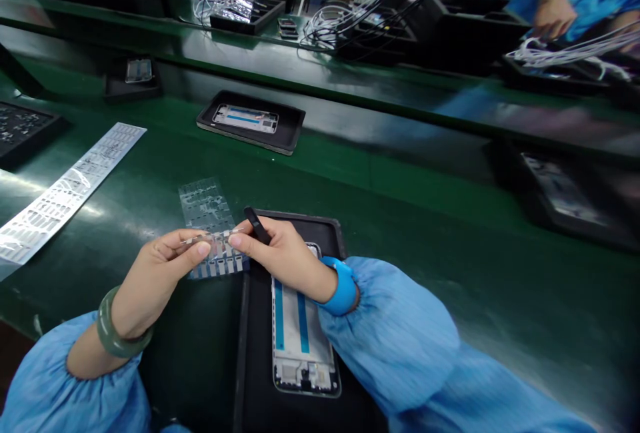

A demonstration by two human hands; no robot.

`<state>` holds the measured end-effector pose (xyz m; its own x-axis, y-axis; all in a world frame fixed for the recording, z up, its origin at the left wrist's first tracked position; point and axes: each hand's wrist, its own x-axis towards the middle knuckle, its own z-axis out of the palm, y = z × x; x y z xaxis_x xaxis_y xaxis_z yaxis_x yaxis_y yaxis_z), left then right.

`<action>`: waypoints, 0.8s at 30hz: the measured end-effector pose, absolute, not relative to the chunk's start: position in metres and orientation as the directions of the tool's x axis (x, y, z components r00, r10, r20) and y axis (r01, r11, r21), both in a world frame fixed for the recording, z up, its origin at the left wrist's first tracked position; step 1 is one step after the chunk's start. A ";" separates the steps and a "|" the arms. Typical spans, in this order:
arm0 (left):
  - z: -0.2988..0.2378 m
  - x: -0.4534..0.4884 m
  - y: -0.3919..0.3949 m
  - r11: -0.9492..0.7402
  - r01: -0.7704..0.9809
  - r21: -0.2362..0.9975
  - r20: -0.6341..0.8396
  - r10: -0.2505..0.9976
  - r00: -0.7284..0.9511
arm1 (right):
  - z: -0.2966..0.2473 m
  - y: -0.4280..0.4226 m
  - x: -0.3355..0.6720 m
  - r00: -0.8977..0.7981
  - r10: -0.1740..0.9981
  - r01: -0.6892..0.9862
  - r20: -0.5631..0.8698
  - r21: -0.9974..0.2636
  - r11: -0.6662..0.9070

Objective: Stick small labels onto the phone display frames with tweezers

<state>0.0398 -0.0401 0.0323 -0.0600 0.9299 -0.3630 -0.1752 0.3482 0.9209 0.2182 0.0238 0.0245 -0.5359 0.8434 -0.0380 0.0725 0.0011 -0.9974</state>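
My left hand point(159, 270), with a green bangle at the wrist, pinches one end of a thin clear strip point(219, 236) between thumb and fingers. The strip's other end is pinched by my right hand point(277, 250), which also has a slim black tool point(257, 225) tucked in its grip; the tool's exact kind is unclear. Below and behind the strip lies a clear sticker sheet point(203, 203) with rows of small pieces. Under my right forearm, a phone frame point(293, 326) with two blue strips rests in a black tray point(256, 366); my arm hides its upper part.
A long silvery sticker sheet point(75, 186) lies to the left, near a black tray of small parts point(30, 128). Farther off, another phone frame point(247, 118) sits in its tray; a blurred one point(563, 183) is at right. Across the bench are cables point(330, 26) and a co-worker's hand point(554, 16).
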 end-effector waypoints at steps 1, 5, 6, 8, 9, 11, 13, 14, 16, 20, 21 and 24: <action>0.033 0.040 -0.040 0.352 -0.182 0.918 -0.367 0.928 -0.056 | 0.025 0.024 0.218 -0.537 0.843 0.062 -0.037 -0.998 -0.004; 0.037 0.042 -0.040 0.355 -0.215 0.910 -0.370 0.929 -0.030 | 0.024 0.023 0.218 -0.541 0.841 0.105 -0.020 -0.994 0.043; 0.037 0.042 -0.040 0.358 -0.218 0.908 -0.372 0.928 -0.027 | 0.024 0.022 0.218 -0.539 0.843 0.126 -0.012 -0.990 0.067; 0.036 0.041 -0.040 0.355 -0.207 0.912 -0.369 0.929 -0.033 | 0.025 0.022 0.219 -0.533 0.846 0.160 0.007 -0.981 0.109; 0.034 0.041 -0.040 0.346 -0.195 0.918 -0.360 0.932 -0.042 | 0.025 0.021 0.220 -0.532 0.847 0.166 0.016 -0.978 0.123; 0.031 0.040 -0.041 0.313 -0.166 0.935 -0.328 0.942 -0.067 | 0.026 0.021 0.220 -0.535 0.845 0.156 0.030 -0.979 0.133; 0.028 0.038 -0.042 0.284 -0.149 0.947 -0.297 0.951 -0.081 | 0.027 0.020 0.221 -0.543 0.839 0.141 0.036 -0.981 0.133; 0.028 0.038 -0.042 0.276 -0.145 0.950 -0.289 0.954 -0.081 | 0.027 0.020 0.221 -0.544 0.839 0.139 0.036 -0.981 0.132; 0.028 0.038 -0.042 0.276 -0.141 0.951 -0.288 0.955 -0.073 | 0.027 0.019 0.221 -0.534 0.845 0.136 0.028 -0.984 0.119; 0.031 0.039 -0.041 0.321 -0.171 0.932 -0.334 0.941 -0.056 | 0.028 0.018 0.218 -0.517 0.856 0.046 -0.013 -0.999 0.013; 0.033 0.040 -0.041 0.334 -0.189 0.923 -0.349 0.935 -0.053 | 0.028 0.019 0.218 -0.522 0.853 0.015 -0.022 -1.000 -0.017; 0.035 0.041 -0.040 0.359 -0.236 0.903 -0.381 0.923 -0.050 | 0.029 0.019 0.217 -0.538 0.842 -0.037 -0.036 -0.997 -0.066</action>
<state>0.0407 -0.0401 0.0349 -0.0502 0.9234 -0.3806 -0.2360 0.3594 0.9029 0.2170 0.0195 0.0292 -0.5385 0.8419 -0.0357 -0.0372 -0.0661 -0.9971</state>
